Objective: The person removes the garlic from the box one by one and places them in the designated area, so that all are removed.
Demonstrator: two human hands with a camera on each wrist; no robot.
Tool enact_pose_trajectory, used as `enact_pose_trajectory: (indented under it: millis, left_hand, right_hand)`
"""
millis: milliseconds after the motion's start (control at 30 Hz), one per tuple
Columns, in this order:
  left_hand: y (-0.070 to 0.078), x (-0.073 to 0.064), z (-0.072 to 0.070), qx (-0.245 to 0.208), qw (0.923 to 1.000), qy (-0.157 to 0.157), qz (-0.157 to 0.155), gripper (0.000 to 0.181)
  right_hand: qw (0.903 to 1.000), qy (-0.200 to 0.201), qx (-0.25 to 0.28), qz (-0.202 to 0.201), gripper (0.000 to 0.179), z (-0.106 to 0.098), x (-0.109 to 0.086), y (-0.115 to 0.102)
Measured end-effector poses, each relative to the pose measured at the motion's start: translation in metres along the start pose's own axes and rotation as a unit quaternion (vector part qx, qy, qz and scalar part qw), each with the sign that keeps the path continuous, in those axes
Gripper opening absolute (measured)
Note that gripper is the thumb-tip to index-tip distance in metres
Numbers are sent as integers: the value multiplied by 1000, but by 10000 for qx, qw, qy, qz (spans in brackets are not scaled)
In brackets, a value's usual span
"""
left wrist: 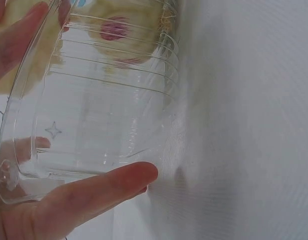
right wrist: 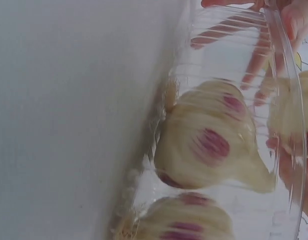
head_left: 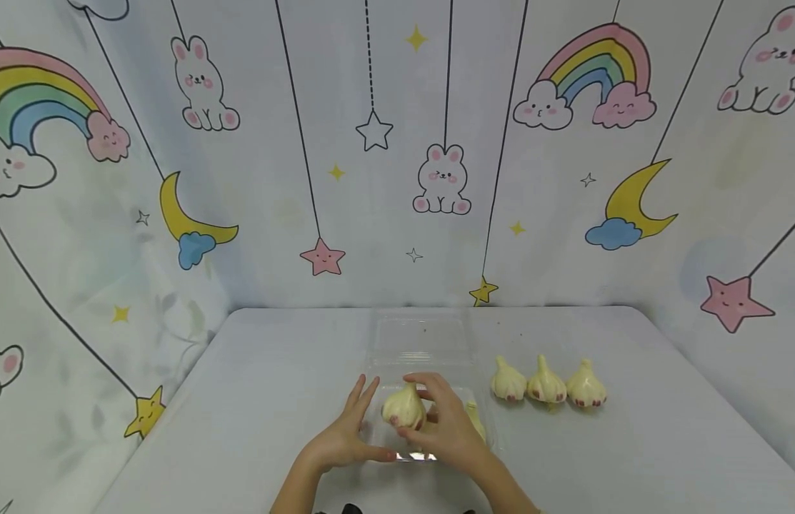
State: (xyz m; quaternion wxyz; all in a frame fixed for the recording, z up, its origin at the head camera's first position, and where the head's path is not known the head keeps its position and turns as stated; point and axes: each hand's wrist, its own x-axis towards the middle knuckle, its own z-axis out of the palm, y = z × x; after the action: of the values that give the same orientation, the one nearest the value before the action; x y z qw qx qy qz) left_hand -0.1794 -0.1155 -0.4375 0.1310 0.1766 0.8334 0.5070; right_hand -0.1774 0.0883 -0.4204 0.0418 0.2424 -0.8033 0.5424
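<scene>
A pale garlic bulb [head_left: 401,410] hangs above the clear box [left wrist: 89,117]

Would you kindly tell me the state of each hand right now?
Left hand: open, fingers spread by the box.
Right hand: closed, holding a garlic bulb.

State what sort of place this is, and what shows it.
Probably a staged indoor tabletop: a white backdrop printed with rainbows and rabbits hangs behind a white table with rounded corners, where three pale yellow garlic bulbs lie beside a clear plastic box.
</scene>
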Motion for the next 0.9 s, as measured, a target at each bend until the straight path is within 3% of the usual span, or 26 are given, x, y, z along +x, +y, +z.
enact_pose_trajectory:
  millis: [500, 900]
  left_hand:
    - [1, 0, 0, 148, 9999, 10, -8, 113]
    - [2, 0, 2, 71, 9999, -33, 97, 114]
  right_hand:
    - [9993, 74, -366, 88, 70, -17, -11, 0]
    - [9986, 298, -239, 361, 73, -43, -16, 1]
